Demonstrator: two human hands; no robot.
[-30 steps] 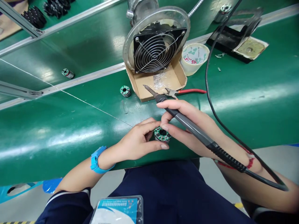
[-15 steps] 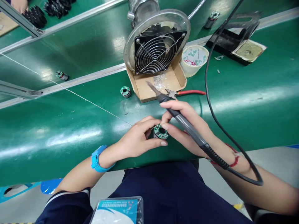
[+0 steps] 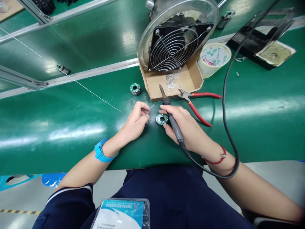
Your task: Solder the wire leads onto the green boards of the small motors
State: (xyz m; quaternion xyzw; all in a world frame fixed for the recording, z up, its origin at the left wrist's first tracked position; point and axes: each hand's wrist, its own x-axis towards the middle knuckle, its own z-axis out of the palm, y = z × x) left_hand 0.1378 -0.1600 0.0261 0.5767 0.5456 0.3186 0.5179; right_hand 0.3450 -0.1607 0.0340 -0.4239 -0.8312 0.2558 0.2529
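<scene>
My left hand (image 3: 137, 121) is closed in a pinch on thin solder wire (image 3: 152, 107), whose short end sticks out toward the right. The rest of that strand runs up to the left. My right hand (image 3: 184, 127) grips a soldering iron (image 3: 175, 127), its tip pointing up and away over the cardboard tray. Thumb and fingers of the same hand also touch a small round part with a green ring-shaped circuit board (image 3: 162, 119) on top, standing on the green bench. A similar part (image 3: 135, 89) stands farther back, left of the tray.
A fan with a wire guard (image 3: 172, 52) stands behind the cardboard tray (image 3: 152, 90). Red-handled cutters (image 3: 202, 117) lie by its right corner. A tape roll (image 3: 214, 58) and an iron stand with a sponge (image 3: 275, 54) are right. The iron's cable (image 3: 225, 101) loops over the bench.
Both hands have moved away from me, and the left hand has come off the round part, with wire in its pinch. The right hand now touches the part's side. The whole view has shifted.
</scene>
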